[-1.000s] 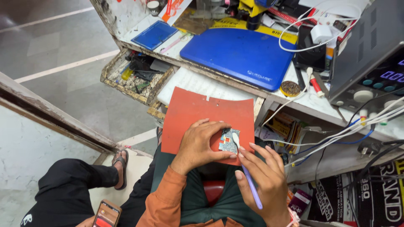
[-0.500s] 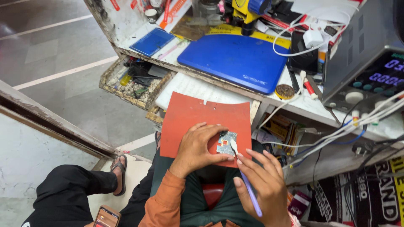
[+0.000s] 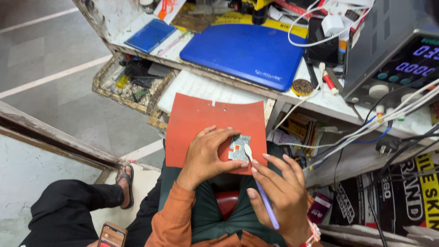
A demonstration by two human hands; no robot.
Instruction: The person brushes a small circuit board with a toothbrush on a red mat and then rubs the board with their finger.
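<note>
A small grey-green circuit board (image 3: 239, 148) lies on an orange-red mat (image 3: 201, 120) that rests on my lap. My left hand (image 3: 208, 153) presses down on the board's left edge with its fingertips and holds it in place. My right hand (image 3: 281, 194) grips a thin purple-handled brush (image 3: 260, 191), whose white head touches the right side of the board.
A cluttered white workbench (image 3: 206, 87) stands ahead with a blue laptop (image 3: 249, 52), a blue flat case (image 3: 151, 34), a power supply with a lit display (image 3: 402, 59) and white cables (image 3: 366, 128). A tray of tools (image 3: 132, 80) sits low at left. A phone (image 3: 111, 235) lies near my knee.
The view has shifted slightly, so the bench sits higher in frame. Both hands stay on the board, and the brush head has moved a little along the board's right side.
</note>
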